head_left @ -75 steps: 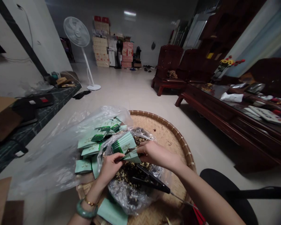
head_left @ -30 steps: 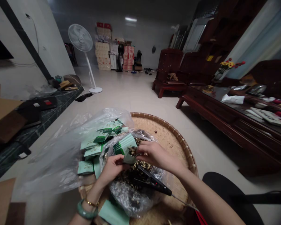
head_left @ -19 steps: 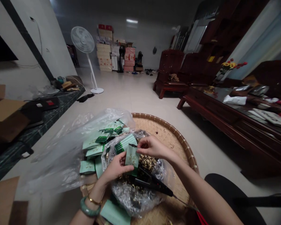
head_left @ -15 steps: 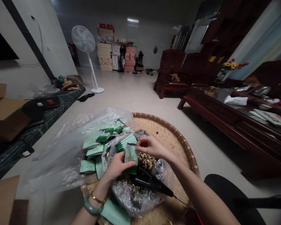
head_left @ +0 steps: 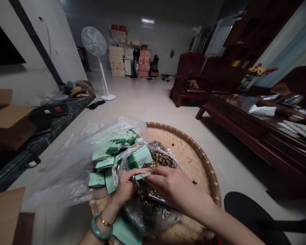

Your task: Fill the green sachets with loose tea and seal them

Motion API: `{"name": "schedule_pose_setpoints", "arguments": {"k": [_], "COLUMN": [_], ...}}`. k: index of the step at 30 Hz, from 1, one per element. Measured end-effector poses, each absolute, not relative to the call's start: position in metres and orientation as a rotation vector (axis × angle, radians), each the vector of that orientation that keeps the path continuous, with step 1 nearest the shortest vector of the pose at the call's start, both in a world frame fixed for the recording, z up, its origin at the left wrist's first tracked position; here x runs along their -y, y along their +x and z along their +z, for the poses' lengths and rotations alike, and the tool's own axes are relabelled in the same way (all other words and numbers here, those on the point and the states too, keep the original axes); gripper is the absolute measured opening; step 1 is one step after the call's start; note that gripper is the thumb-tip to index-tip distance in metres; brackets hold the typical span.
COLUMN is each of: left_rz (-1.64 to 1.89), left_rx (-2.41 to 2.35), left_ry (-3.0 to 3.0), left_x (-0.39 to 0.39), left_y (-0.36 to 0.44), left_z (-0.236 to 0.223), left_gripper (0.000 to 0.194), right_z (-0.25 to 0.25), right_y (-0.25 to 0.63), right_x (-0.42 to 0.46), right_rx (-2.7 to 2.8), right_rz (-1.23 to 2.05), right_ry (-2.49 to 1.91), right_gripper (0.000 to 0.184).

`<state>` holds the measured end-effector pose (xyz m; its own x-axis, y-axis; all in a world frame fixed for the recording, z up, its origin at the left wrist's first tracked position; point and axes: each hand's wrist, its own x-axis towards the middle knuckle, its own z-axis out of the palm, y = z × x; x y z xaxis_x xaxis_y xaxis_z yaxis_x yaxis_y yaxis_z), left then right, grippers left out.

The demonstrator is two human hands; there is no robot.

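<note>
My left hand, a jade-green bangle on its wrist, grips a small mint-green packet between thumb and fingers. The packet is tipped so that mainly its upper end shows. My right hand is closed at the packet's right edge, its fingertips partly hidden. Beneath both hands, a clear plastic bag holds loose dark and pale dried bits. A fanned stack of green packets rests on the bag's left part. A black long tool lies in the bag, mostly covered by my right hand.
A round woven bamboo tray carries everything. More filled green packets and a large clear plastic sheet lie at left. Cardboard boxes stand further left, a black stool at right. Beyond are a white fan and wooden furniture.
The packet has tipped from upright to nearly flat and sits slightly lower. My right hand has come down beside it and now covers most of the black tool.
</note>
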<state>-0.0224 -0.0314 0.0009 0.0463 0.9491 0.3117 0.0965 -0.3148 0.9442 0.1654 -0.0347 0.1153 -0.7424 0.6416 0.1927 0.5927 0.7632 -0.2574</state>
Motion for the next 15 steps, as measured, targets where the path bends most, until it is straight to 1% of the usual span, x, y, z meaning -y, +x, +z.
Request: {"name": "schedule_pose_setpoints", "arguments": {"k": [2,5,10,13,15], "left_rz": [1.366,1.314,1.241,1.183,1.156], "left_rx": [-1.092,-1.114,-1.199,-1.223,-1.208], "left_ry": [1.571,1.631,1.609,1.524,1.443], "left_x": [0.032,0.032,0.032,0.031,0.030], "left_y": [-0.021,-0.021,-0.021,-0.019,-0.018], "left_z": [0.003,0.004,0.001,0.000,0.000], "left_gripper": [0.024,0.027,0.028,0.021,0.015], "right_z": [0.115,0.117,0.119,0.117,0.116], "right_y": [0.161,0.153,0.142,0.142,0.146], "right_x": [0.033,0.028,0.018,0.009,0.000], "right_rx": [2.735,2.826,2.861,2.794,2.744], "right_rz": [0.153,0.128,0.095,0.195,0.365], "right_ry": [-1.075,-1.199,-1.132,-1.060,-0.987], "right_gripper": [0.014,0.008,0.009,0.019,0.021]}}
